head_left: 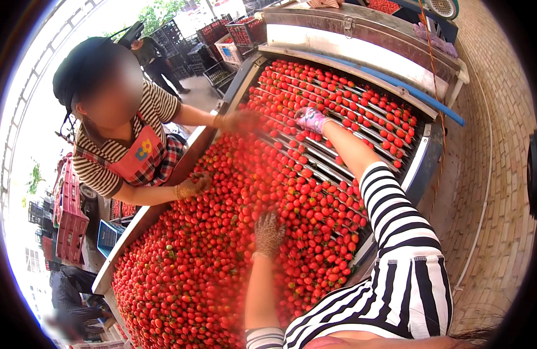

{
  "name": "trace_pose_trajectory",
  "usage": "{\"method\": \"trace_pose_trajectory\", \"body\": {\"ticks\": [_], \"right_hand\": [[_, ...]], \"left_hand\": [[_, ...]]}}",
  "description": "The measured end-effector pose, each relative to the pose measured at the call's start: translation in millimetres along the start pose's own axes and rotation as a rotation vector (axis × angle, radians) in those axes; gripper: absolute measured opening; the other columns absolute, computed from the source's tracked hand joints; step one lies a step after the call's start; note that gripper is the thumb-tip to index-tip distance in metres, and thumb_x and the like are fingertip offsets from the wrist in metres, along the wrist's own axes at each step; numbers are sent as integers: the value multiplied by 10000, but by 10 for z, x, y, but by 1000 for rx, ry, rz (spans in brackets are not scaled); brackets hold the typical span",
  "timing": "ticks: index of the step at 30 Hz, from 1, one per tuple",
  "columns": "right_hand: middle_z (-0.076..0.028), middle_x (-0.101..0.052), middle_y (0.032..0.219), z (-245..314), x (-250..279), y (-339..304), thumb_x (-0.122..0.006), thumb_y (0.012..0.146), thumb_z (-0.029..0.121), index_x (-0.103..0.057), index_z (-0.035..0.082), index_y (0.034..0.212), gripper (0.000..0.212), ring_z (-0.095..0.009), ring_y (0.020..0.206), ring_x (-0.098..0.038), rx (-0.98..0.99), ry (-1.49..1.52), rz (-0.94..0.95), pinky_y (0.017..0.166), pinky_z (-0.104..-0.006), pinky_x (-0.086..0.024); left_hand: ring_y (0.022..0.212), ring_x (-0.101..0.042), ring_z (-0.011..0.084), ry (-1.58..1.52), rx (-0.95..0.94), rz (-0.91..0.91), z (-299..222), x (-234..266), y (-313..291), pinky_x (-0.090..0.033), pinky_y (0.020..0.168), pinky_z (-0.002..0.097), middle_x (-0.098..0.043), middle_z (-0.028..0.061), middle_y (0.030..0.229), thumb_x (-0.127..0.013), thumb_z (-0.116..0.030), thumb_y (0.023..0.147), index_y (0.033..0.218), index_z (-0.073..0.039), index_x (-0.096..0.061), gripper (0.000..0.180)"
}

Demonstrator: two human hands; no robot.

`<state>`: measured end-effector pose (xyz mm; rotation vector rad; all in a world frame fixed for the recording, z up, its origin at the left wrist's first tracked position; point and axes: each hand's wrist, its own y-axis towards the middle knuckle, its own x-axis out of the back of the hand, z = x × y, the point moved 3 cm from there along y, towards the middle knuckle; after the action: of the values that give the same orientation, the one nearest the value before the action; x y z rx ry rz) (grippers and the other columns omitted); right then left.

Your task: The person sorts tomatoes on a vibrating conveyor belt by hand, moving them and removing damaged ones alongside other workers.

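Observation:
Small red tomatoes [181, 273] lie in a deep heap in a metal-sided trough and spread over a bed of metal rollers [324, 166]. My left hand [269, 234], in a brown patterned glove, rests on the heap with its fingers stretched out over the fruit. Farther off and to the right, my right hand [312, 119] wears a pink and white glove above the rollers. Its fingers are curled down among the tomatoes there; whatever they hold is hidden.
Across the trough a person in a striped top works with a gloved hand [193, 186] on the heap and another blurred above the rollers. A blue pipe [420, 99] runs along the far side. Crates [70, 232] stand at left. Brick paving [489, 174] lies at right.

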<state>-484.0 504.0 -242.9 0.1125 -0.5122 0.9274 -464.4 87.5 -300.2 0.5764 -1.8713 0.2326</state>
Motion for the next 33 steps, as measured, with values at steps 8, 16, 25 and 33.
{"method": "trace_pose_trajectory", "body": {"ticks": [8,16,25,33], "right_hand": [[-53,-671,882,295,-788,-1460,-671,835,114,-629,80,1058,230,-108,582,-595,-374,976,424,483,-215,-480],[-157,-611,1141,106,-964,-1960,-573,830,408,-553,107,1235,505,-286,1099,-562,433,-543,-51,926,-360,-430],[-244,-402,1346,-284,-2001,-2073,-522,773,626,-413,207,1366,734,-362,1128,-523,192,-516,14,937,-426,-433],[-68,-542,1262,-371,-3121,-2919,-628,863,366,-323,225,1428,657,-188,1138,-515,-124,672,343,972,-307,-409]], "left_hand": [[994,-563,182,-1587,649,-261,-413,181,5,-484,803,277,-590,112,1117,-553,-361,916,1218,-48,-531,436],[473,-432,32,-2356,887,-31,-430,14,-254,-324,372,173,-524,-47,708,-537,-242,939,1160,-77,-574,278],[552,-398,26,-1974,713,-287,381,406,-608,-318,442,143,-567,15,872,-562,-110,882,1275,-14,-463,417],[565,-442,46,-1741,680,-350,805,654,-780,-380,456,192,-566,133,1120,-526,-54,904,1318,5,-442,426]]}}
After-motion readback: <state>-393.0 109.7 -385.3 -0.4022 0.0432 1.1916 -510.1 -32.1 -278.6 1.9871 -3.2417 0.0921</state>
